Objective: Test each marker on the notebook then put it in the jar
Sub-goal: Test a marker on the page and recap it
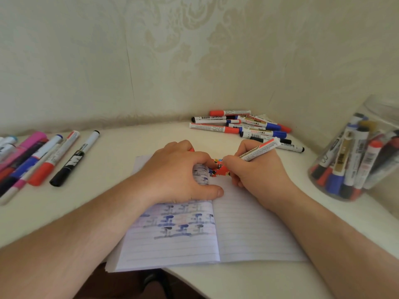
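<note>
Head view is showing loose markers (43,156) lying at the tabletop's (121,143) left edge, waiting their turn. My left hand (179,175) is pressing the open notebook (248,229) flat so the page is not sliding; a red cap seems tucked under its fingers. My right hand's (257,175) grip is closing around a white-barrelled red marker (260,151), tip down on the page, scribbling red. The jar (356,160) is standing at far right, already holding many

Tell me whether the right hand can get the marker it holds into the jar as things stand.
Probably yes. The right hand grips the marker over the notebook, and the jar stands to its right on the table with nothing between. It already holds many markers, though gaps seem to remain.
</note>
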The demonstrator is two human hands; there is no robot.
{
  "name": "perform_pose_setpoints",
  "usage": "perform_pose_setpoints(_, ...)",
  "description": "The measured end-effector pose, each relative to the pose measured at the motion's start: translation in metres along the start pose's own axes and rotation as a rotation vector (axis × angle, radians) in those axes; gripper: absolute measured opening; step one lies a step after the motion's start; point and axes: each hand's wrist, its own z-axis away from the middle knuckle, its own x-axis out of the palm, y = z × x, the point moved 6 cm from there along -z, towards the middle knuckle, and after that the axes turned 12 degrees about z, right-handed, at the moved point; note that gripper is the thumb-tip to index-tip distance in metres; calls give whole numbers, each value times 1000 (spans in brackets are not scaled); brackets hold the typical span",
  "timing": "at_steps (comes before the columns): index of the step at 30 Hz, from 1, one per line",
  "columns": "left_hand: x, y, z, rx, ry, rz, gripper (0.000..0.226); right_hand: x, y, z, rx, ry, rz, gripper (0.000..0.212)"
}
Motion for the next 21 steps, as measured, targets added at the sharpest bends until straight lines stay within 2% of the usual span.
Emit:
perform_pose_setpoints(7, -1, 2, 1, -4, -7, -9, 77, 3, -1, 0, -13, -54, 28, 26)
perform_pose_setpoints(16, -2, 4, 2, -14, -13, -7, 77, 2, 0, 0, -9, -38, 29, 23)
perform_pose_setpoints(19, -3, 5, 6, 39, 25, 10, 59, 2, -1, -2, -11, -39, -10, 28)
perform_pose_setpoints(21, -9, 4, 9, 96, 105, 162, 41, -1, -1, -3, 1, -48, -143, 32)
